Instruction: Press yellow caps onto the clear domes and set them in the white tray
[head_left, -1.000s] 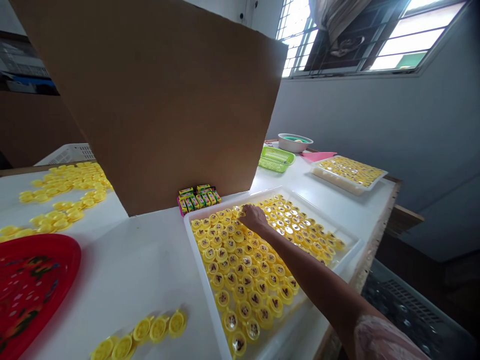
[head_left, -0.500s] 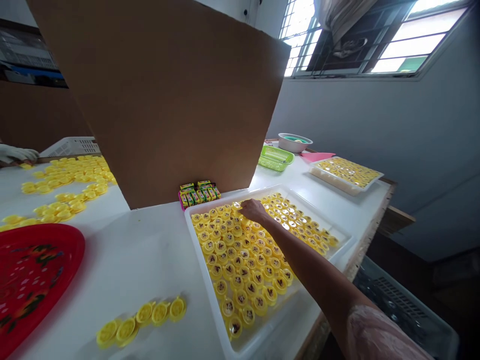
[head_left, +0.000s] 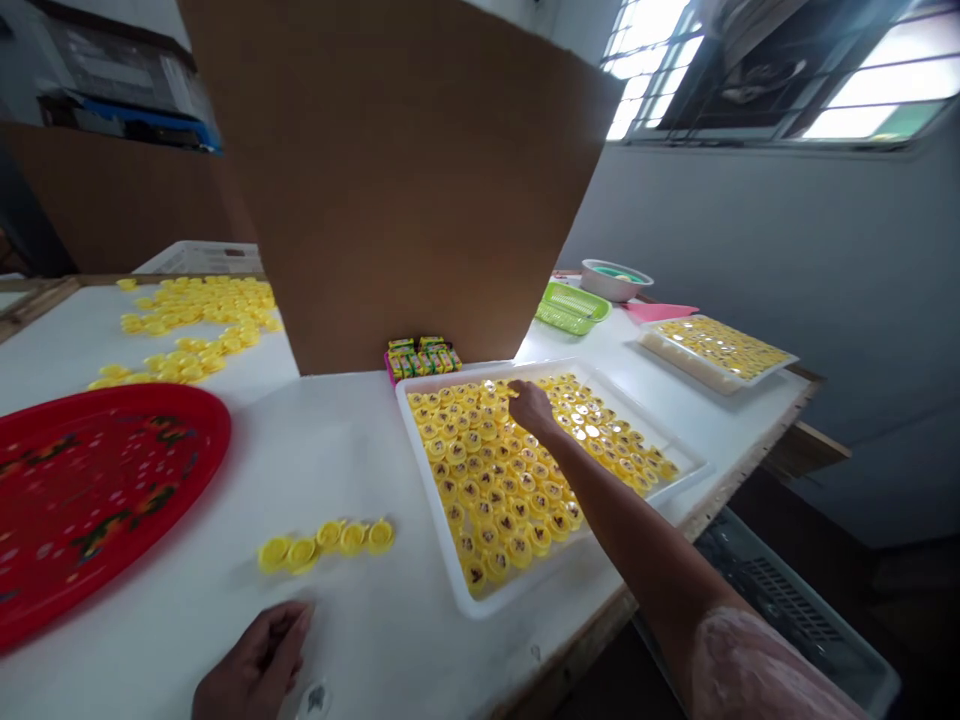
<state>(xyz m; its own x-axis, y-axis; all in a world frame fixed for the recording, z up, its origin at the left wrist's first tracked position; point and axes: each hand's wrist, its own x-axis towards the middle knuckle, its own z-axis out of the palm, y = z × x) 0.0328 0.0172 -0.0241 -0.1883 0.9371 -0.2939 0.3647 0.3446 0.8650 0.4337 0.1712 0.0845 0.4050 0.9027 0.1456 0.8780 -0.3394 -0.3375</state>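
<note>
My right hand (head_left: pixel 531 405) reaches over a white tray (head_left: pixel 421 470) packed with several yellow caps (head_left: pixel 495 480). Its fingers point down and are pinched on a cap near the tray's far edge. My left hand (head_left: pixel 255 665) rests on the white table at the bottom edge of the view, fingers curled together, and whatever is inside them is hidden. A small pale item (head_left: pixel 315 697) lies just right of it. A short row of yellow caps (head_left: pixel 330 538) sits on the table beyond the left hand.
A red patterned tray (head_left: pixel 90 490) lies at the left. A big cardboard sheet (head_left: pixel 405 180) stands behind, with small green packets (head_left: pixel 424 355) at its foot. Loose caps (head_left: pixel 195 320) lie far left. At the far right are a green basket (head_left: pixel 571 305), a bowl (head_left: pixel 615 280) and a second tray (head_left: pixel 716 350).
The view swung left and down. My left hand has come into view at the bottom. My right hand stays at the tray's far end. The gloved hand seen at far left is gone.
</note>
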